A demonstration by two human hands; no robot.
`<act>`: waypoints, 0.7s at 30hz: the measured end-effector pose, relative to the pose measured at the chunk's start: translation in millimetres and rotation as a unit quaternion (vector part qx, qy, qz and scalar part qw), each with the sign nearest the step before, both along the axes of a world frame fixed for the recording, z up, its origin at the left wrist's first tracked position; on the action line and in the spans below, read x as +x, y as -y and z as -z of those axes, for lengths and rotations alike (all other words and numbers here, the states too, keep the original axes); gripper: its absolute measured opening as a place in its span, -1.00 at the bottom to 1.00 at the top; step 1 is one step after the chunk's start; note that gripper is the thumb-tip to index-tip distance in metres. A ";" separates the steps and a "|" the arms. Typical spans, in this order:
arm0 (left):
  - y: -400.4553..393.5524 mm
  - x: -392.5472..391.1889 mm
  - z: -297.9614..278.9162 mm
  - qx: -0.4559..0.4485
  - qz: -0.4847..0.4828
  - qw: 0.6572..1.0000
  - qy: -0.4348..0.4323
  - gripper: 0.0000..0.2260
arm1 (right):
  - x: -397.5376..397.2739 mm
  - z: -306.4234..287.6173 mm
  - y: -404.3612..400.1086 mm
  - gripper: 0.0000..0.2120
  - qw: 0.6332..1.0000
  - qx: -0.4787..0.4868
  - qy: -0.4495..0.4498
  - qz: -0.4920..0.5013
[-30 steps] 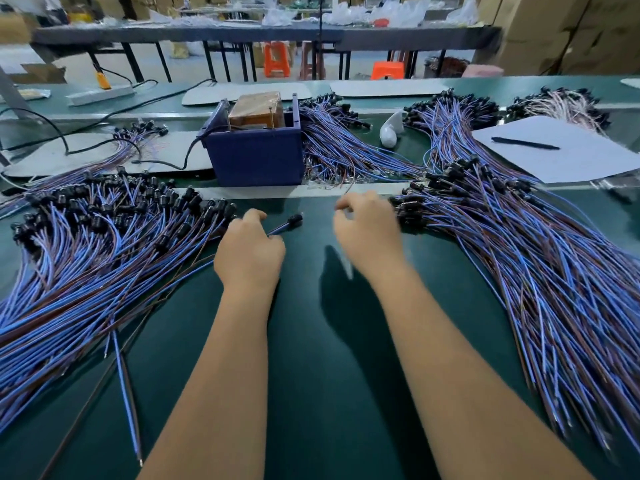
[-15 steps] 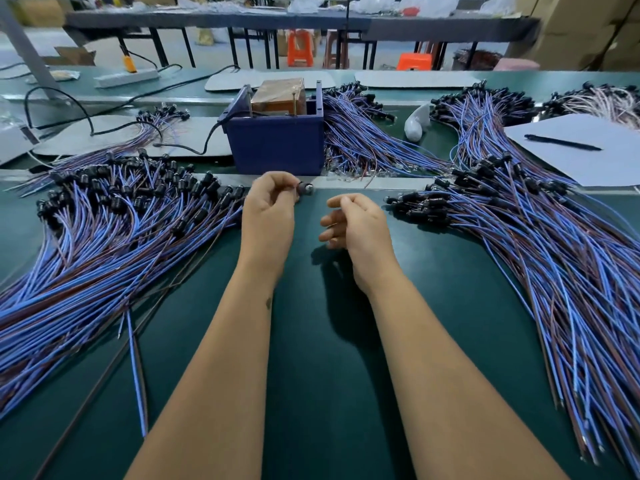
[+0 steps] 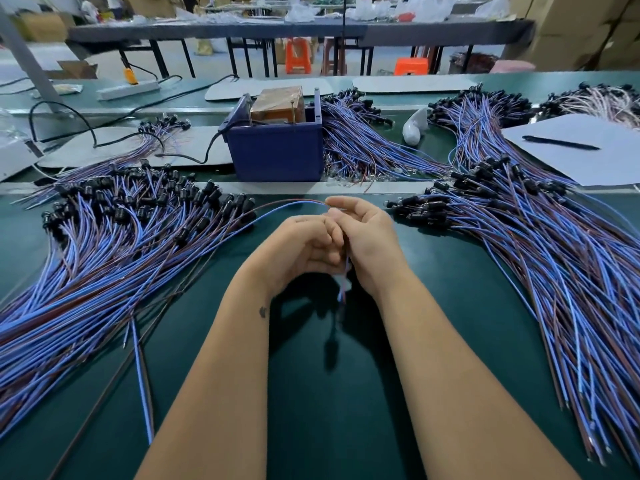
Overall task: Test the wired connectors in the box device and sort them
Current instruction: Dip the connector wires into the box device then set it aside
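1. Fingers point(image 3: 334, 216) of the right hand point(image 3: 367, 240) curl round a blue-and-brown wire point(image 3: 287, 206), pinching it near its end; the left hand point(image 3: 301, 247) is curled close against the right, touching it, and whether it too holds the wire cannot be told.
2. From the pinch the wire arcs left toward the left pile point(image 3: 114, 237) of wired connectors, and a short blurred length hangs down between the wrists.
3. Straight ahead, beyond both hands, stands the blue box device point(image 3: 277, 150) on the desk point(image 3: 311, 375); the right hand is marginally nearer. A second heap, the right pile point(image 3: 519, 237), lies alongside.
4. Half a second ago the hands were apart, the left pinching a connector head; now they have joined and the right has the wire.
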State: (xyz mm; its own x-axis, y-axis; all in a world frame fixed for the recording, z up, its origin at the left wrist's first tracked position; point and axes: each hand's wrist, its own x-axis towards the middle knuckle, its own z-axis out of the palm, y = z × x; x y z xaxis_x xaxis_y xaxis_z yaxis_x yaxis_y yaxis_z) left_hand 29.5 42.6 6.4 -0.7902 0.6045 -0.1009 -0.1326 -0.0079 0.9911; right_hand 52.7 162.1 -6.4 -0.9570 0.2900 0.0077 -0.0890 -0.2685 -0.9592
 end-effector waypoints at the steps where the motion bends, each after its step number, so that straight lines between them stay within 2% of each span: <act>1: 1.6 -2.8 0.4 -0.013 -0.041 0.999 -0.007 -0.83 | -0.7 0.4 -0.9 -0.87 1.000 0.005 -0.012 0.005; 4: 9.5 -15.2 7.0 -0.014 -0.229 0.972 -0.045 -0.75 | -1.5 0.4 -5.2 -0.85 0.999 0.007 -0.038 0.004; 7: 15.1 -21.7 11.4 0.038 -0.320 0.945 -0.053 -0.76 | -1.3 -0.6 -6.1 -0.83 0.999 0.011 -0.032 -0.025; 12: 9.6 -19.0 7.3 0.103 -0.335 0.933 -0.083 -0.73 | -2.3 1.4 2.1 -0.83 0.991 0.118 0.001 -0.067; 21: -0.1 -11.9 6.2 0.061 -0.290 0.953 -0.055 -0.84 | -1.9 6.3 9.7 -0.86 0.982 0.183 -0.015 -0.037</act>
